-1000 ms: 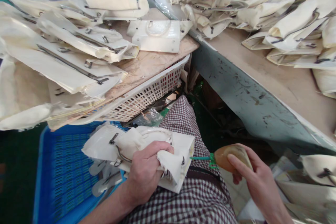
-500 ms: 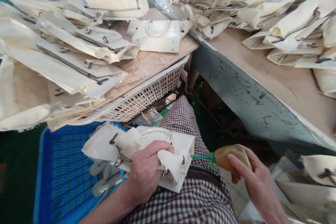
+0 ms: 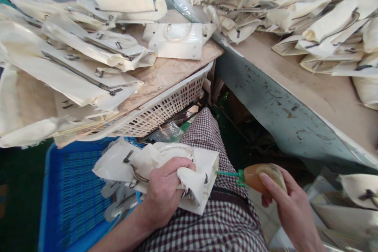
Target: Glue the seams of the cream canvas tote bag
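On my lap, my left hand (image 3: pixel 165 191) grips a folded cream-white fabric piece (image 3: pixel 203 161) with a zipper and a frayed edge, its fingers closed over the middle. The piece looks like an unfinished bag part. My right hand (image 3: pixel 291 201) is wrapped round an amber squeeze bottle (image 3: pixel 256 177), thumb on top. A thin green nozzle (image 3: pixel 227 173) points left from the bottle, and its tip is at the right edge of the fabric piece. The palm side of each hand is hidden.
Similar cream pieces lie on the wooden table (image 3: pixel 165 76) at left and are heaped on the right table (image 3: pixel 265 59). A white basket (image 3: pixel 159 114) sits under the left table. A blue crate (image 3: pixel 79 201) stands by my left arm; more pieces (image 3: pixel 351 216) are at lower right.
My right hand and the bottle have shifted slightly to the right, the nozzle tip staying by the fabric's edge. My left hand and the piece are nearly still.
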Available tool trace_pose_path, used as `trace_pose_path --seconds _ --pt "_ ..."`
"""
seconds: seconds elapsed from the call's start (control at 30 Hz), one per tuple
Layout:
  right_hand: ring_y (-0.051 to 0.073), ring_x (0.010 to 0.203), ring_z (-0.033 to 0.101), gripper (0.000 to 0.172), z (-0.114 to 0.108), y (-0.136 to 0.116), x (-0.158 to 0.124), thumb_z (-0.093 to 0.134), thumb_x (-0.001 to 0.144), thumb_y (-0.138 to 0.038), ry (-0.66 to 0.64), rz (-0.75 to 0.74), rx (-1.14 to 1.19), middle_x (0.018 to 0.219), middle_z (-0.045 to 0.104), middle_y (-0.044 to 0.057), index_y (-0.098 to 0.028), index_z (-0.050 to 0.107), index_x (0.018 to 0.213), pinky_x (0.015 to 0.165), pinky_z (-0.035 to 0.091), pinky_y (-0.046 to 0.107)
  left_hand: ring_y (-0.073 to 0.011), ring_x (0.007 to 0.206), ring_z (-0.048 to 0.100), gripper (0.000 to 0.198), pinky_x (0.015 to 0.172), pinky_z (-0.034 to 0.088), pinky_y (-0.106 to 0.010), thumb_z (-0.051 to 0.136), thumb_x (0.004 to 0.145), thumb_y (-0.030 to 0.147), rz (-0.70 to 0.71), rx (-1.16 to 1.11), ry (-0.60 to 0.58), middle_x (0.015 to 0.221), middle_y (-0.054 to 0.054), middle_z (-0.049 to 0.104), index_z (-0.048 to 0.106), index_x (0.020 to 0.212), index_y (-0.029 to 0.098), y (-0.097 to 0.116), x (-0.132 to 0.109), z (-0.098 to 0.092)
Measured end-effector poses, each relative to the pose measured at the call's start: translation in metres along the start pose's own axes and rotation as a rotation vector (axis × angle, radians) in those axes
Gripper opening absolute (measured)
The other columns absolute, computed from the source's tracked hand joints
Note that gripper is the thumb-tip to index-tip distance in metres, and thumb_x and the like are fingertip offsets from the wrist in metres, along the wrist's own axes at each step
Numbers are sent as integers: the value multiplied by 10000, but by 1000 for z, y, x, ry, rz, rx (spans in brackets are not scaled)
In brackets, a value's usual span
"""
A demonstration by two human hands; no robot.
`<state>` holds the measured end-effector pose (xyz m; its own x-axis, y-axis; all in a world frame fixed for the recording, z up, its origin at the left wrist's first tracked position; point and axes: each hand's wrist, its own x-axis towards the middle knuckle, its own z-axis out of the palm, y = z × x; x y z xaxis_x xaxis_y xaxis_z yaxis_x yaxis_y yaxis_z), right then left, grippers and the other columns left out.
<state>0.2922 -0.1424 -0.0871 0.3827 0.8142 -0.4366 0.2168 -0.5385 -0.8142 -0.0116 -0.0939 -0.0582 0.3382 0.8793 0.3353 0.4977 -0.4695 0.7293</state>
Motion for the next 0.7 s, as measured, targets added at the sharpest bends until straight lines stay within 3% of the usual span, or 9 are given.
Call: trace_pose_path --seconds 0.1,0.23,0.53,0.7 --pt "179 519 518 530 -1 2 0 770 856 -582 -32 17 50 592 608 -28 -181 621 1169 534 464 276 -133 889 724 184 834 578 -204 520 963 84 -7 -8 -10 952 -69 742 694 944 141 -2 -2 0" --pt "161 489 480 566 1 8 -1 867 757 -551 -117 92 250 787 658 16 -181 660 1132 400 435 277 -141 893 725 177 839 580 -217 530 962 87 2 -6 -18 968 -75 742 697 952 143 -3 -3 1" --pt "130 449 445 529 15 -19 -25 893 711 -511 -112 177 397 693 627 22 -156 713 1058 357 386 222 -149 863 729 163 803 597 -231 538 967 109 -20 -30 -3 937 -68 746 694 944 150 -1 2 1" --pt "145 468 472 559 9 -3 -15 870 750 -539 -102 120 298 761 663 24 -169 676 1122 380 420 242 -137 867 725 152 811 584 -209 550 960 97 -28 -45 -1 941 -57 741 691 942 150 0 2 0"
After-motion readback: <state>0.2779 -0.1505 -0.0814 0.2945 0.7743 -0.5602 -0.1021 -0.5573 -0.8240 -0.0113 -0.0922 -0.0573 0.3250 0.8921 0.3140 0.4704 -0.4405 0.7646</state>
